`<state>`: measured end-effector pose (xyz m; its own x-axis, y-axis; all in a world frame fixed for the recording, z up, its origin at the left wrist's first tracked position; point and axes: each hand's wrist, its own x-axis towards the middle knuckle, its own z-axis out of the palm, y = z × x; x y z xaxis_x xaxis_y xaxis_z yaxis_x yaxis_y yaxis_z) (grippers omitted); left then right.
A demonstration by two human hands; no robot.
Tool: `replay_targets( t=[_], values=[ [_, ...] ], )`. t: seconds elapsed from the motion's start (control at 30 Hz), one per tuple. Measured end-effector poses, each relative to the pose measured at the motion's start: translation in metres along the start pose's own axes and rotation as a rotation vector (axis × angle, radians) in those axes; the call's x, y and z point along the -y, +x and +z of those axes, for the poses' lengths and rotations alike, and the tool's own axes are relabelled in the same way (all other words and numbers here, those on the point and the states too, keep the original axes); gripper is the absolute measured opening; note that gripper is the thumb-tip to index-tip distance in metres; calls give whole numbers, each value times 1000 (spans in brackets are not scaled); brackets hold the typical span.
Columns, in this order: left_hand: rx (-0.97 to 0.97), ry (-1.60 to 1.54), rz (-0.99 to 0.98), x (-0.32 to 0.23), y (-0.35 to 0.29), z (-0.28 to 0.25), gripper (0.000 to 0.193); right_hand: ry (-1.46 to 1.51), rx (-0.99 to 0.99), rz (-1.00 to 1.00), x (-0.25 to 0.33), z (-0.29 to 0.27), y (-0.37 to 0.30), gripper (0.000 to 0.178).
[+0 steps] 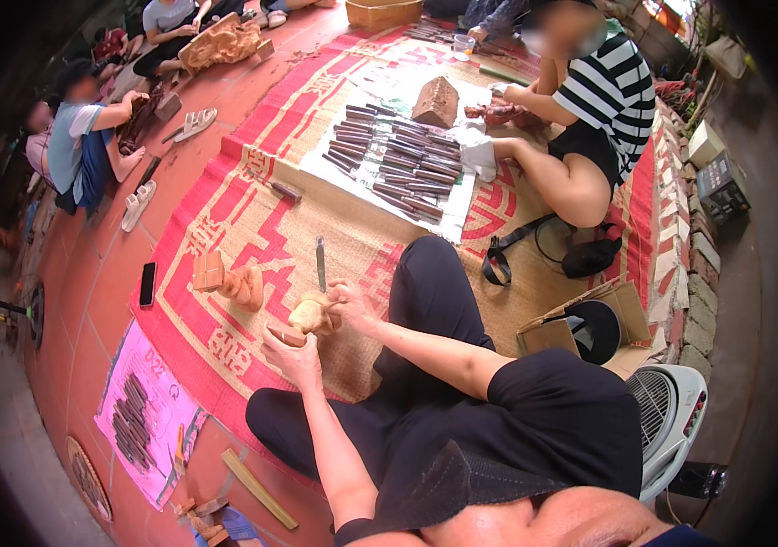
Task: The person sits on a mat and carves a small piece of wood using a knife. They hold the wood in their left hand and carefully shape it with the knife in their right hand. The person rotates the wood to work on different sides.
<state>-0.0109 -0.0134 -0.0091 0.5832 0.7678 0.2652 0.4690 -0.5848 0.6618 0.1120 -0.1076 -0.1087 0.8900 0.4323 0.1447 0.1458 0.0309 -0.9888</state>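
Low over the mat in front of my crossed legs is a small pale wood carving (309, 313) with a browner block-like base. My left hand (296, 360) is closed around its base, nearest to me. On its right side my right hand (351, 305) is closed, the fingers bent against the wood. A slim metal blade (320, 264) shows just beyond the carving; whether it lies on the mat or is held, I cannot tell. Left of my hands, a second wood carving (241, 284) with a square base rests on the mat.
Dark-handled carving tools (398, 159) lie in rows on a white sheet, beside a wood block (436, 102). A co-worker (594, 109) sits right of them. More tools (136, 419) lie on a pink sheet at left, near a phone (147, 284). A fan (671, 415) stands at right.
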Motion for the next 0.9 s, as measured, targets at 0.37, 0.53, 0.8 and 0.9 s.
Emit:
replay_targets(
  t=[0.37, 0.53, 0.8, 0.9],
  values=[
    [6, 39, 36, -6, 3, 4, 88, 4, 240, 13, 21, 20, -7, 29],
    [-9, 32, 69, -7, 3, 4, 86, -89, 246, -49, -1, -3, 3, 29],
    [0, 21, 51, 5, 1, 0, 85, 50, 203, -112, 35, 28, -5, 22],
    [-9, 28, 81, 2, 1, 3, 86, 77, 35, -45, -2, 27, 5, 26]
  ],
)
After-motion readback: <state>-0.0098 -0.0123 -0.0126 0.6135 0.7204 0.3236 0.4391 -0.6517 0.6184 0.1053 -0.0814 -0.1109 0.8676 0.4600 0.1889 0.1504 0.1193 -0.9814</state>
